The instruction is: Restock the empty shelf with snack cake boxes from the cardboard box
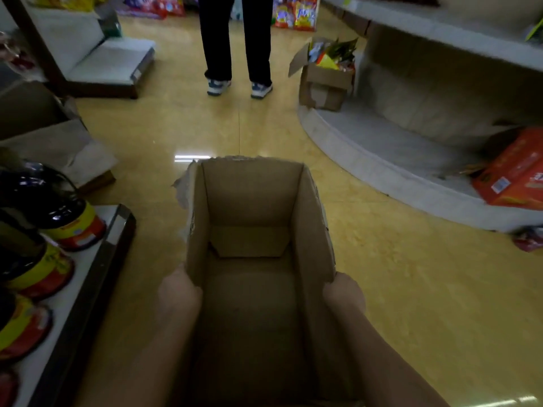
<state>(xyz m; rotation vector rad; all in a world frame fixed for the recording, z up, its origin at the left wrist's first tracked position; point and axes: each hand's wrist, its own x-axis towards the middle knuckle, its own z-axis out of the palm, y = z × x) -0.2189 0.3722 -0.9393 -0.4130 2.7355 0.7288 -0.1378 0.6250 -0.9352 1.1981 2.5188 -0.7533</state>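
Both hands grasp an open cardboard box above a glossy yellow floor: the left hand grips the box's left wall at its near corner, fingers hidden behind the cardboard, and the right hand grips the right wall the same way. Nothing lies inside the box; only its brown bottom flaps show, and its far-left rim is torn.

At far left, dark bottles with yellow-and-red labels stand in a row on a white shelf. Behind them an empty grey shelf unit sits against the aisle. Straight ahead, beyond the box, a person in dark trousers and white-and-blue trainers stands facing away; bright snack bags are stacked on the floor past their legs.

To the right, a second carton stuffed with packets rests on the end of a curved grey shelf, whose lower tier is mostly bare. An orange case lies on that tier at far right, tilted against the back panel. A red packet sits on the floor just below it.
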